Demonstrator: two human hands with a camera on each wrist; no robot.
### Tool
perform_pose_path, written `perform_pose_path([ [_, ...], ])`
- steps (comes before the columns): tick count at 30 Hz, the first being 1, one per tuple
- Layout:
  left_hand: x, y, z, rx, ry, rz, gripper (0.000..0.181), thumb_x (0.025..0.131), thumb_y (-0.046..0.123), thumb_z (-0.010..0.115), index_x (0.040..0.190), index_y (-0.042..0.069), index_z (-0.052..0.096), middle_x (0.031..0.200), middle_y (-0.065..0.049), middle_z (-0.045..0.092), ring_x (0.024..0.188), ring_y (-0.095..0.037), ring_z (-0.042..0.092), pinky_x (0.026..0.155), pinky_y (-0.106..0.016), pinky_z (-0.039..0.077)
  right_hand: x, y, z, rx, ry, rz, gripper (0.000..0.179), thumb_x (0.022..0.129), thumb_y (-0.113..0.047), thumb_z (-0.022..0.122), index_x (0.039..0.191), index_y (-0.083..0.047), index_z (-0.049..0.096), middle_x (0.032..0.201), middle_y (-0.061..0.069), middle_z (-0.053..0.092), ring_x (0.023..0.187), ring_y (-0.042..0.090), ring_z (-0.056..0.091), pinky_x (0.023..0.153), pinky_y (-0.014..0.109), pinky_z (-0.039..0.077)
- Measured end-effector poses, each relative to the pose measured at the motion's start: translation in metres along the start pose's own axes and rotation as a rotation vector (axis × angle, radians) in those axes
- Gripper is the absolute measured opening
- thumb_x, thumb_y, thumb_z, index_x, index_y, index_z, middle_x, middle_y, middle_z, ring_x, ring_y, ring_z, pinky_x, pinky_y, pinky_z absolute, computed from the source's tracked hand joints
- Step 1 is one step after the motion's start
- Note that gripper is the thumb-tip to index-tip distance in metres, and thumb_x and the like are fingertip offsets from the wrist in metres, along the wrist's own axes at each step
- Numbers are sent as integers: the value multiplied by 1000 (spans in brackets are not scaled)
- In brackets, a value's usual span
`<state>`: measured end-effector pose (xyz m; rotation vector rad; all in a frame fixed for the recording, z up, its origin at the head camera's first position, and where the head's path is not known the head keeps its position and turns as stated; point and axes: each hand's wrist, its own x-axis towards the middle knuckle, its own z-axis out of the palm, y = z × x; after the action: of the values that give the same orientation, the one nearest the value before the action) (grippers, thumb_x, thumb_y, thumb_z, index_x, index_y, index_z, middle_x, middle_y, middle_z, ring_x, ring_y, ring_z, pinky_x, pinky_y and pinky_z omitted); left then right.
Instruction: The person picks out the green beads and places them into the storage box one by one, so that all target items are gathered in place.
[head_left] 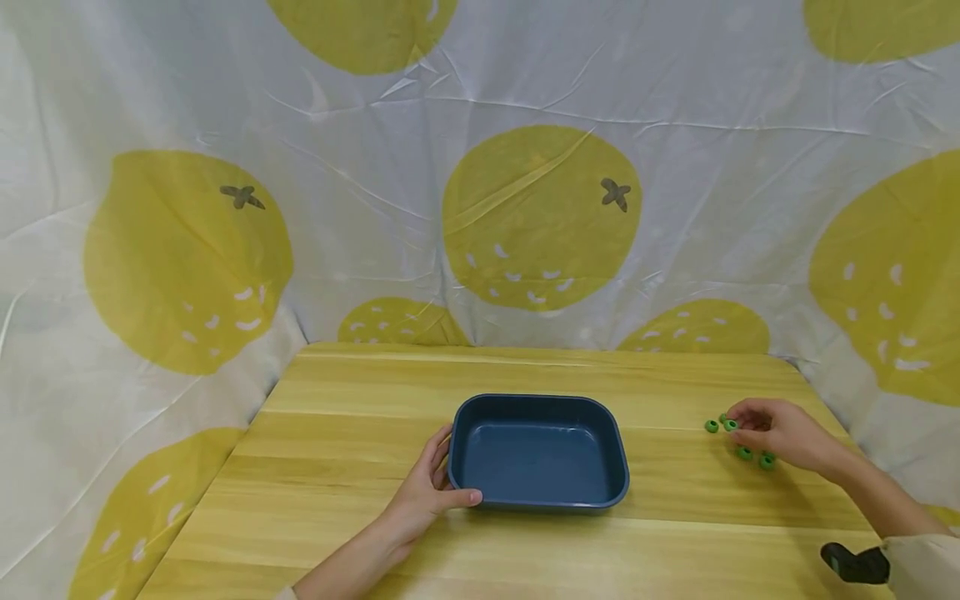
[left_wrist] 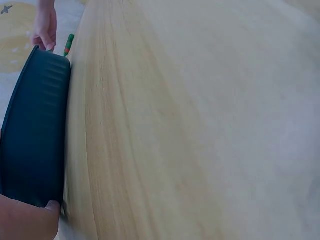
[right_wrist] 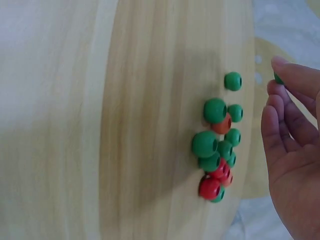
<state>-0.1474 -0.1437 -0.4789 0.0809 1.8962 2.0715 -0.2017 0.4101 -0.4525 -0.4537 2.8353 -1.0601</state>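
A dark blue rectangular tray (head_left: 536, 467) sits on the wooden table. My left hand (head_left: 423, 496) grips its left side, thumb over the front corner of the rim and fingers along the outer wall. To the right, my right hand (head_left: 783, 433) is above a group of round beads. Between thumb and fingertips it pinches a green bead (right_wrist: 278, 78), mostly covered by the fingers in the right wrist view. Below lie several green beads (right_wrist: 205, 144), red beads (right_wrist: 209, 188) and an orange bead (right_wrist: 222, 123), bunched close together. Most of the group is hidden behind the hand in the head view.
The yellow wooden table (head_left: 360, 467) reaches back to a white curtain (head_left: 360, 225) printed with large yellow fruit, which also hangs at both sides. A black object (head_left: 855, 564) is beside the right sleeve (head_left: 922, 567).
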Motion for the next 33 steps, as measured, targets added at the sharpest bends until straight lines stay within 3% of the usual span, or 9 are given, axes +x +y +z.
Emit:
perform_pose_path([
  [8, -1, -1, 0, 4, -6, 1, 108, 82, 2, 87, 165, 20, 20, 169, -14, 20, 147, -40, 34, 113, -51, 36, 13, -14, 3, 45, -42, 18, 23, 99, -16, 72, 116, -1, 68, 91, 8, 64, 72, 23, 60, 57, 33, 51],
  [18, -2, 1, -1, 8, -3, 6, 107, 82, 2, 88, 164, 19, 21, 168, -15, 23, 145, -40, 38, 111, -49, 40, 34, -39, 12, 43, -74, -61, 24, 99, -14, 72, 116, 2, 68, 93, 4, 65, 82, 20, 64, 69, 35, 56],
  [24, -3, 1, -2, 12, 2, 0, 108, 82, 2, 88, 164, 19, 21, 168, -16, 23, 145, -40, 38, 110, -49, 40, 47, -54, 21, 31, -81, -87, 24, 97, -13, 74, 115, 2, 69, 92, 2, 65, 79, 15, 60, 65, 33, 54],
  [33, -2, 1, -1, 12, -2, 8, 107, 82, 3, 88, 164, 19, 22, 168, -15, 24, 144, -39, 40, 111, -49, 39, 64, -72, 30, 23, -125, -171, 21, 95, -12, 76, 112, -1, 70, 91, -2, 65, 80, 12, 62, 68, 29, 54],
])
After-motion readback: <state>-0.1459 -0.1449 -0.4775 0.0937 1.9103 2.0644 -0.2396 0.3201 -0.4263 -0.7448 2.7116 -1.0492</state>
